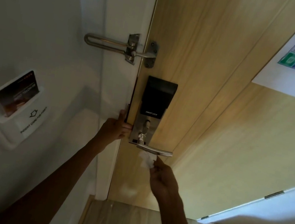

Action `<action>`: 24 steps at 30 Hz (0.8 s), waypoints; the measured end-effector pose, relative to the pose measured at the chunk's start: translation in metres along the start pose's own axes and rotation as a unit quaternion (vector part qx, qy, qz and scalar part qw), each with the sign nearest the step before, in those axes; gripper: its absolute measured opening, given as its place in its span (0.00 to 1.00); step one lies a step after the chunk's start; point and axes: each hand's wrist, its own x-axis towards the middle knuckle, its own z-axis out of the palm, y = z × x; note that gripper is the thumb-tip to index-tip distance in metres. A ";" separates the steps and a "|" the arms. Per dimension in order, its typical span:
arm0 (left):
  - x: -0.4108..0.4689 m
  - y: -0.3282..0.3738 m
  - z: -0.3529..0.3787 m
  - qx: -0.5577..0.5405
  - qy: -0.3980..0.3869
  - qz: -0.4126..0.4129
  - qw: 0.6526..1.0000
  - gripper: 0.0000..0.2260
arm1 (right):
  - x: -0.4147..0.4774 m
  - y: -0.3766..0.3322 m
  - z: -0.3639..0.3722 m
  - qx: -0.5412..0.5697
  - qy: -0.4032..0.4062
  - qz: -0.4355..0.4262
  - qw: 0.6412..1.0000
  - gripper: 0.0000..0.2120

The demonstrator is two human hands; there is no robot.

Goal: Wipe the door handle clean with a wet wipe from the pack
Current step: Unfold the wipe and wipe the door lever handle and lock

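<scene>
1. Head view: the silver metal lever door handle (155,150) sits on the wooden door below the black smart lock (157,96).
2. To wipe well, press the crumpled white wet wipe (147,159) around the bar and draw it along its full length.
3. The right hand (164,177) pinches the wipe with fingers closed, just under the handle, probably touching it.
4. The left hand (115,129), fingers loosely extended, rests flat at the door's left edge, holding nothing.
</scene>
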 end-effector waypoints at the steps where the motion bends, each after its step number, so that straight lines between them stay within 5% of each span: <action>1: 0.000 0.000 0.000 -0.003 -0.011 -0.001 1.000 0.33 | -0.005 -0.010 -0.002 0.014 0.001 0.010 1.000 0.38; 4: 0.002 0.000 0.001 0.000 -0.015 -0.001 1.000 0.32 | -0.004 -0.038 -0.008 0.059 0.075 0.003 0.995 0.18; 6: 0.001 -0.001 0.002 0.001 -0.014 -0.001 1.000 0.31 | -0.008 -0.051 -0.007 0.029 0.091 -0.004 0.995 0.13; 12: 0.001 0.001 0.003 -0.004 -0.006 -0.023 1.000 0.29 | -0.013 -0.080 -0.020 -0.035 0.153 -0.053 0.986 0.17; 17: 0.000 0.001 0.003 -0.006 -0.013 -0.029 0.999 0.30 | -0.018 -0.107 -0.030 -0.099 0.086 -0.194 0.972 0.17; 19: -0.001 0.001 0.002 0.004 -0.017 -0.027 0.999 0.30 | -0.018 -0.103 -0.021 -0.189 0.112 -0.241 0.945 0.15; 24: 0.000 0.003 0.003 -0.003 -0.017 -0.022 1.000 0.30 | -0.014 -0.062 -0.017 -0.443 0.172 -0.353 0.806 0.23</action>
